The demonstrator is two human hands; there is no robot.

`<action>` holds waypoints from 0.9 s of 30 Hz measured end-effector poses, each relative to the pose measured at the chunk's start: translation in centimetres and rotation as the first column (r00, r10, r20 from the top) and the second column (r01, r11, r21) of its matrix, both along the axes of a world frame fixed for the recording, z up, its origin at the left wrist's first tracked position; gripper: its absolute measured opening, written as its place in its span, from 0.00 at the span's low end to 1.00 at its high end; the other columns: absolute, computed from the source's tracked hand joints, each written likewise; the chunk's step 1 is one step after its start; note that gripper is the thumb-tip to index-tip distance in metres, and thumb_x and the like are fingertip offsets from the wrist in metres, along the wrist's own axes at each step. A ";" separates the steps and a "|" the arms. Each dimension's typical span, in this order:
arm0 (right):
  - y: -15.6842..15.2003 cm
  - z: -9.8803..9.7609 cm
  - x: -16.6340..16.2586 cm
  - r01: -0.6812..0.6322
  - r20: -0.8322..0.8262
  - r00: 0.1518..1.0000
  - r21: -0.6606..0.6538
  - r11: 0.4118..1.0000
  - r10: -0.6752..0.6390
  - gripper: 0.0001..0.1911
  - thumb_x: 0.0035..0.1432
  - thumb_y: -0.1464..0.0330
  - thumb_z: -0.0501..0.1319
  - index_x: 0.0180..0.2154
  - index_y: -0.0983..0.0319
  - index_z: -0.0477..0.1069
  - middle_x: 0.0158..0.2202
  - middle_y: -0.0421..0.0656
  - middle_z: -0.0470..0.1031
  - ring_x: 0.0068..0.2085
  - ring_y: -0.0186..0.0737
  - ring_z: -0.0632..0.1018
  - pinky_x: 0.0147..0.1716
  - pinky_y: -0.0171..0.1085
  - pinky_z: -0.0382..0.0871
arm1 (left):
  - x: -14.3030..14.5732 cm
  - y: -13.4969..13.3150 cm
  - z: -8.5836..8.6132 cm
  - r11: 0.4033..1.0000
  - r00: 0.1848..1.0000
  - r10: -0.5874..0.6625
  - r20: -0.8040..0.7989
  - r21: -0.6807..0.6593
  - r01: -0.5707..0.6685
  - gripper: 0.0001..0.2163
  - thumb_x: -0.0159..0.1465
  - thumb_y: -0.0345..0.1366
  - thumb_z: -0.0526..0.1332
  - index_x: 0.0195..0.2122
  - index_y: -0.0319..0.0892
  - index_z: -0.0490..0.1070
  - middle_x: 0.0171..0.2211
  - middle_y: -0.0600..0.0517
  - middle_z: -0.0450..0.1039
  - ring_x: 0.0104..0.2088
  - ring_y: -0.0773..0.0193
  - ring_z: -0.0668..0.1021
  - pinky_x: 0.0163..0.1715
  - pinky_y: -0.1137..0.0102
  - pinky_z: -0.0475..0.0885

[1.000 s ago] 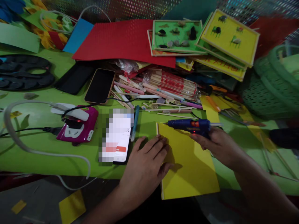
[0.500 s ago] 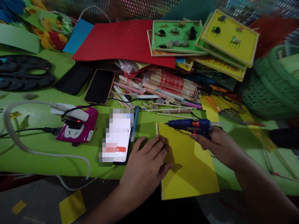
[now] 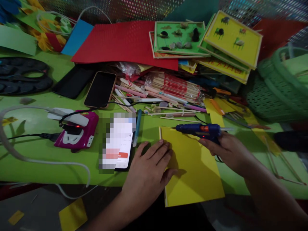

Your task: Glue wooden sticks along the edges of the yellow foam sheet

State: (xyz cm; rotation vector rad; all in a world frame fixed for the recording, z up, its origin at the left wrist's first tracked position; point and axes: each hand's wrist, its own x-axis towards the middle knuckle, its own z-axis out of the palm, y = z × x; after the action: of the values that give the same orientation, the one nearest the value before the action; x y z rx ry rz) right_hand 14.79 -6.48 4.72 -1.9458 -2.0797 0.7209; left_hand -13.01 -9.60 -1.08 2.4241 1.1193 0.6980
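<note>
A yellow sheet (image 3: pixel 194 173) with a thin wooden strip along its left edge lies on the green table (image 3: pixel 36 150) in front of me. My left hand (image 3: pixel 148 171) rests flat on the sheet's left edge, fingers stretched out. My right hand (image 3: pixel 228 150) is wrapped round the grip of a blue glue gun (image 3: pixel 198 129), whose nozzle points left over the sheet's top edge.
A lit phone (image 3: pixel 119 144) lies just left of my left hand, beside a blue pen (image 3: pixel 136 126) and a magenta power strip (image 3: pixel 77 131). Two dark phones (image 3: pixel 101 89), wooden sticks (image 3: pixel 173 88), red paper (image 3: pixel 125 40), framed craft boards (image 3: pixel 231 38) and a green basket (image 3: pixel 276 86) crowd the back.
The view has shifted slightly; the glue gun and my right hand have edged a little to the right. My left hand stays on the sheet.
</note>
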 end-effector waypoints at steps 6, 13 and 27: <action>0.1 -0.6 -0.4 -0.009 0.010 1.000 0.004 1.000 0.008 0.24 0.63 0.43 0.56 0.29 0.53 0.74 0.17 0.42 0.66 0.26 0.50 0.75 0.22 0.42 0.63 | 0.1 0.0 0.0 1.000 1.000 -0.002 -0.008 0.008 0.002 0.16 0.74 0.42 0.58 0.59 0.45 0.70 0.63 0.55 0.73 0.65 0.60 0.71 0.63 0.55 0.58; -0.3 0.1 0.2 0.001 -0.020 1.000 -0.020 1.000 -0.001 0.24 0.63 0.44 0.56 0.25 0.54 0.70 0.15 0.39 0.63 0.21 0.46 0.71 0.21 0.42 0.59 | 0.0 0.1 0.1 1.000 1.000 -0.003 -0.001 0.007 0.003 0.16 0.74 0.42 0.58 0.59 0.44 0.71 0.63 0.54 0.73 0.65 0.60 0.71 0.63 0.55 0.58; 0.3 -0.2 -1.2 0.009 0.005 1.000 -0.036 0.999 -0.008 0.25 0.63 0.45 0.55 0.25 0.56 0.70 0.17 0.41 0.66 0.23 0.45 0.72 0.23 0.40 0.61 | 0.0 0.0 0.0 1.000 1.000 0.003 0.005 0.009 -0.003 0.15 0.74 0.41 0.57 0.59 0.45 0.71 0.63 0.53 0.73 0.65 0.59 0.71 0.64 0.54 0.57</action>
State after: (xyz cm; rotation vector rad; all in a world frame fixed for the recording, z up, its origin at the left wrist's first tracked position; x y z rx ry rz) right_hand 13.57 -6.17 4.54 -1.9762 -2.0740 0.7582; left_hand -13.01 -9.60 -1.11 2.4278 1.1201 0.7115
